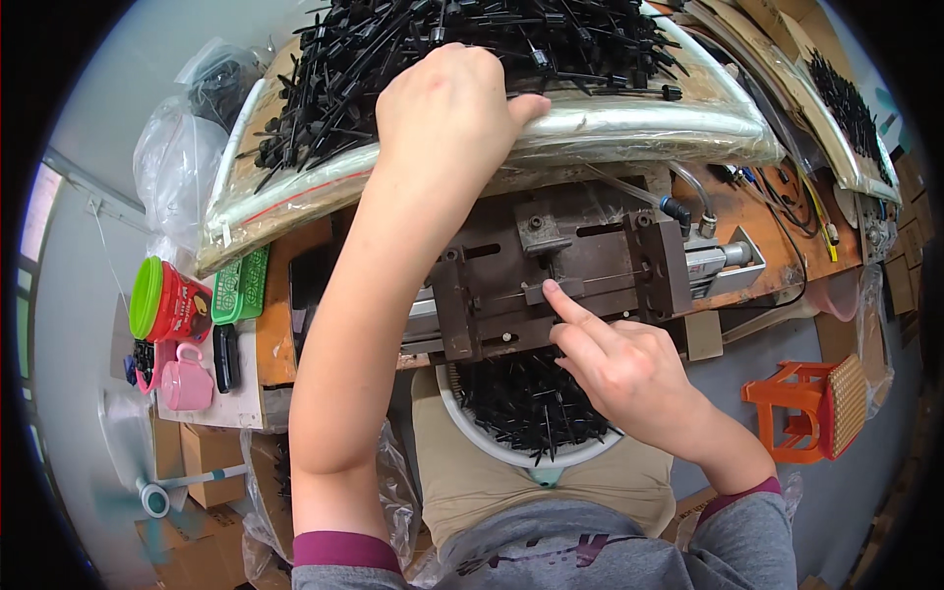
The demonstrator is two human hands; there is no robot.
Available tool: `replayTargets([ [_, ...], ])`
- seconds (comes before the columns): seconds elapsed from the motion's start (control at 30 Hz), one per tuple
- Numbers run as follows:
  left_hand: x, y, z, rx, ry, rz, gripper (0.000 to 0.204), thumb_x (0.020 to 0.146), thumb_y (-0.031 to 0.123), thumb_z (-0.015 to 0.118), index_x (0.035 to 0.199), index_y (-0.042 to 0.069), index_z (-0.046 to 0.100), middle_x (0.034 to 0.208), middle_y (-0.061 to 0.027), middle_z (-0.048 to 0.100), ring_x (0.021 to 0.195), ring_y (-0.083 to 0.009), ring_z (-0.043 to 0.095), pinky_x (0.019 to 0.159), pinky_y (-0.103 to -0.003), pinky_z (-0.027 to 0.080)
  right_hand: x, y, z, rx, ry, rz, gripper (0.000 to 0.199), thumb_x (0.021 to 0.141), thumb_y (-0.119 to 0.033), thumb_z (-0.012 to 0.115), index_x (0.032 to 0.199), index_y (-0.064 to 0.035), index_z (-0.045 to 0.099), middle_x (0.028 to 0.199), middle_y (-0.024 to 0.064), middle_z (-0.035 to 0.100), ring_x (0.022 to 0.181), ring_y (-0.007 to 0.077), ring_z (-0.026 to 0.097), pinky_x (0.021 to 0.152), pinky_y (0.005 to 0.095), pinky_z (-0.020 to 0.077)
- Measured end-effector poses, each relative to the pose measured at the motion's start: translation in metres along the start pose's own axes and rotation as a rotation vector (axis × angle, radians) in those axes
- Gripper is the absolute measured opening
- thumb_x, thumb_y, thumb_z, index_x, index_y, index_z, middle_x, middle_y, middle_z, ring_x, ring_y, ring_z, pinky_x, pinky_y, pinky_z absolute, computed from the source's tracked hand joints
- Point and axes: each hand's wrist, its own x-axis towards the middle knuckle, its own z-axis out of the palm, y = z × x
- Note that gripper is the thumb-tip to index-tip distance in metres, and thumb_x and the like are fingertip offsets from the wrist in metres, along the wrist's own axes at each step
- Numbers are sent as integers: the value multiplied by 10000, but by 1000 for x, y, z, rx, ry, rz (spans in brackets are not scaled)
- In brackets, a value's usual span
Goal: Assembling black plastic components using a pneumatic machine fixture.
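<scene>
My left hand (pixel 444 110) reaches over the near edge of a tray piled with thin black plastic parts (pixel 551 49). Its fingers bend down into the pile with their tips hidden, and the thumb sticks out to the right. I cannot see whether it grips a part. With the index finger stretched out, my right hand (pixel 624 369) touches a small dark block (pixel 556 289) in the middle of a dark metal fixture (pixel 492 280). The other fingers of that hand are partly bent, and no held thing shows.
Below the fixture, a white tub (pixel 472 423) holds more black parts. A red jar (pixel 182 307), a green basket (pixel 241 285) and a pink cup (pixel 187 382) stand at left. A pneumatic cylinder (pixel 723 267) adjoins the fixture at right. An orange stool (pixel 801 408) stands farther right.
</scene>
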Motion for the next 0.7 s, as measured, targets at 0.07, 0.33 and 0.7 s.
replayTargets([
  [0.07,-9,0,-4,-94,39,5,388,771,382,833,820,6,752,833,-125,685,781,-274,695,702,-382,561,0,1,-2,-18,-12,3,291,749,-74,792,979,-38,618,1392,188,607,682,269,683,625,329,548],
  [0.33,-66,13,-32,-612,136,-11,232,780,127,835,984,44,761,979,-100,646,863,-198,678,760,-318,563,42,42,-40,353,412,78,227,819,-100,782,1012,-34,684,1038,107,717,723,191,675,639,312,542],
  [0.7,-181,58,-14,-402,-218,134,253,792,48,778,1027,-1,697,1340,-195,637,947,-313,722,875,-376,596,123,135,-69,-121,340,129,210,932,-224,692,1051,-53,665,972,71,597,943,219,600,855,369,483],
])
